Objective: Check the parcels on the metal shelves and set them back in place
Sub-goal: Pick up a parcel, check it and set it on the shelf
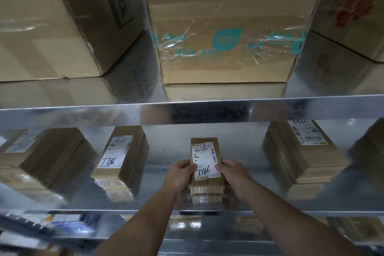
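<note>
- Two bare forearms reach up from the bottom edge. The left hand (182, 175) and right hand (235, 174) clamp a small parcel (205, 151) between them, fingers curled round its sides and thumbs on its white label.
- The small parcel is a brown carton with "7786" handwritten on the label. Its near end sits down at the shiny middle shelf (166, 158), meeting its own reflection.
- Left of the left hand stands a second labelled parcel (121, 154), also marked 7786, clear of the hand. Further left lies a larger brown carton (47, 149).
- Right of the right hand, well apart, is a flat labelled carton (301, 151).
- Above both hands, on the upper shelf (187, 111), stand a teal-taped carton (224, 33), a big plain carton (52, 23) to its left and a red-printed carton (353, 6) to its right.
</note>
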`<state>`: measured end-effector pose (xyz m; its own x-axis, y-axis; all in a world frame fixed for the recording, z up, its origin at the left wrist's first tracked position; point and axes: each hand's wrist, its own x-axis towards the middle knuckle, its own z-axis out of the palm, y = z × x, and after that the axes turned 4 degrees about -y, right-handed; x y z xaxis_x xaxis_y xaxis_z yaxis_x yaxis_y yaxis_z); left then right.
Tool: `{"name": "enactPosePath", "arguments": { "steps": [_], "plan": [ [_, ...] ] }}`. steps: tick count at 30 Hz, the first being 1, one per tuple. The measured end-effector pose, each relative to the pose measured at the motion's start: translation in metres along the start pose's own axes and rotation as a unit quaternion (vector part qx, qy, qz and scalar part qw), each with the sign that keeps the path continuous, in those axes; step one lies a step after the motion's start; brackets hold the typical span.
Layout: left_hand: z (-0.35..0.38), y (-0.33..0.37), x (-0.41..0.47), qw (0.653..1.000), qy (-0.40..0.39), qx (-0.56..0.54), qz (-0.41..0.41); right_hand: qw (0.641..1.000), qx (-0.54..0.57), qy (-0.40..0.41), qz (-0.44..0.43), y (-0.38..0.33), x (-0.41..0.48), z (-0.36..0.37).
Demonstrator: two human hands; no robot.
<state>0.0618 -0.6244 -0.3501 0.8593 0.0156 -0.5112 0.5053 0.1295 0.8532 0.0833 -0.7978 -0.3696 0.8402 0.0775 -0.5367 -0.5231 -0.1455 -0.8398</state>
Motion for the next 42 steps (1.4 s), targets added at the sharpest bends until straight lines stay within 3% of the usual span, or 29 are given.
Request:
{"name": "enactPosePath", "arguments": {
  "steps": [13,42],
  "plan": [
    [0.0,0.0,0.014,0.987,0.048,0.148,-0.026,0.997,-0.076,0.02,0.001,-0.001,0.012,0.001],
    [0.013,0.005,0.018,0.966,0.116,0.225,-0.054,0.98,-0.189,0.059,0.003,-0.006,0.01,0.01]
  ]
}}
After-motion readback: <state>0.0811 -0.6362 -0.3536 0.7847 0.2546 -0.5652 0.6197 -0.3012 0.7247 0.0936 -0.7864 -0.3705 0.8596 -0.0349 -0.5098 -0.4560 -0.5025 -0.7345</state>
